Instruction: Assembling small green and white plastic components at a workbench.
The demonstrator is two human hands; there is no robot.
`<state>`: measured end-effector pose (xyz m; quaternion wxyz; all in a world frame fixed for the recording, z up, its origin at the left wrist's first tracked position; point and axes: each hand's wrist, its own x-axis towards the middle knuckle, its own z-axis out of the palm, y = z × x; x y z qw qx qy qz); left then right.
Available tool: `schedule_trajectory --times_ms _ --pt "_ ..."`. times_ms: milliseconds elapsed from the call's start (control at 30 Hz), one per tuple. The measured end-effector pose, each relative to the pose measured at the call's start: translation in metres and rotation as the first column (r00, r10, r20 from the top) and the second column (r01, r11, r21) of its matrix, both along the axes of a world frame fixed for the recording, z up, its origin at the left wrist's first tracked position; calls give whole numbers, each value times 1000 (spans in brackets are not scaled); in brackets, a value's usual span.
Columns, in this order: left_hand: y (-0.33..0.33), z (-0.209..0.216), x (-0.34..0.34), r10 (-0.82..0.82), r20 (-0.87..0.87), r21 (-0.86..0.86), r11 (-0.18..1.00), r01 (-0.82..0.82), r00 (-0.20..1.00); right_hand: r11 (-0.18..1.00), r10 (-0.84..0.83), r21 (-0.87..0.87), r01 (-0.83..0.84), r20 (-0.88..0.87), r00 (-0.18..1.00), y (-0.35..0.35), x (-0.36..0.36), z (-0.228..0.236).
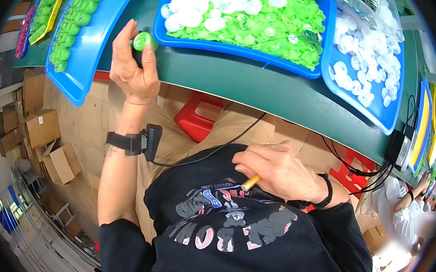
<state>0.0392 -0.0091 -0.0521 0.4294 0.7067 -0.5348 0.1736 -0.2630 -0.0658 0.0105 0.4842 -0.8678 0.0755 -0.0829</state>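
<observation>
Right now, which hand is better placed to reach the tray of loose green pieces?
Probably the left hand: it holds a green piece beside that blue tray; the right hand grips a yellowish stick near the shirt.

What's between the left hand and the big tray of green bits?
In the head view: a round green piece, held by the left hand close to the blue tray.

Black printed T-shirt (244, 220); tan trousers (261, 135); cabled wrist strap (133, 143); black bracelet (329, 191).
</observation>
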Motion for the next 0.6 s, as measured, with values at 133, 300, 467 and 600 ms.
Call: schedule_trajectory --times_ms 133,300,467,600 --pt "-2 -5 7 15 -10 -51 999 -15 1000 996 80 -24 -84 -120 990 13 22 -29" --pt "4 0 9 49 0 -37 998 -49 999 979 100 -154 -133 -208 973 32 52 -61" --pt "12 5 2 36 -3 -89 995 -36 999 946 78 -264 -188 -376 923 51 78 -77" --pt "60 10 -15 -132 -89 -246 964 106 987 901 28 -364 -238 -496 868 65 88 -79"
